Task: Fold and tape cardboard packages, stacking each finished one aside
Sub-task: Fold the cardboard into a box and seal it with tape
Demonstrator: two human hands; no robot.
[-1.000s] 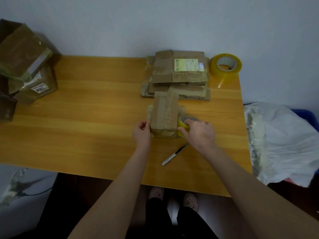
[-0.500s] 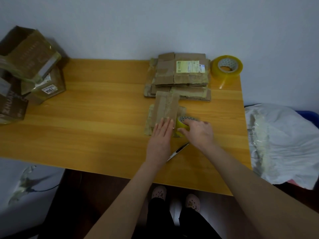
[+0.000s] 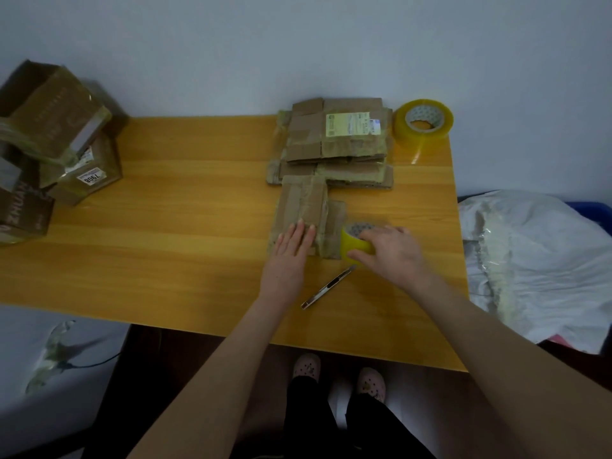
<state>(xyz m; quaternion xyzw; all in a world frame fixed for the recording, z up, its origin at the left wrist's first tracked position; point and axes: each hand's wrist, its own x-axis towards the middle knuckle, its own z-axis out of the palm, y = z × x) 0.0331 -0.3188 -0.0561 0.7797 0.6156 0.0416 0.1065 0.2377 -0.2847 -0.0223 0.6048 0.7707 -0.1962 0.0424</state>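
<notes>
Partly, the right hand (image 3: pixel 390 251) covers the small yellow tape roll (image 3: pixel 354 242) it grips: its fingers curl over the top, the thumb presses the near wall, and only the left wall and a slice of the patterned core show. The left hand (image 3: pixel 291 250) lies flat on the near end of the folded cardboard package (image 3: pixel 306 203), fingers straight and close together. The package runs on past those fingertips to the stack of flattened cardboard (image 3: pixel 334 144), and its brown flap reaches right to the roll, between the two hands. The stack's white shipping label (image 3: pixel 351 124) is too small to read. Far left of the left fingers, the taped boxes (image 3: pixel 49 120) are cut by the frame edge; one white sticker (image 3: pixel 92 177) reads "7908" upside down, and a lower box shows "ZHUA", the rest unclear. A slim utility knife (image 3: pixel 328 286) lies slanted on the smooth wood-grain table (image 3: pixel 198 210), its tip just below the right thumb. Beyond the right fingers, a larger translucent yellow tape roll (image 3: pixel 424 122) stands beside the stack. A crinkled white plastic bag (image 3: pixel 536 260) lies off to the right.
</notes>
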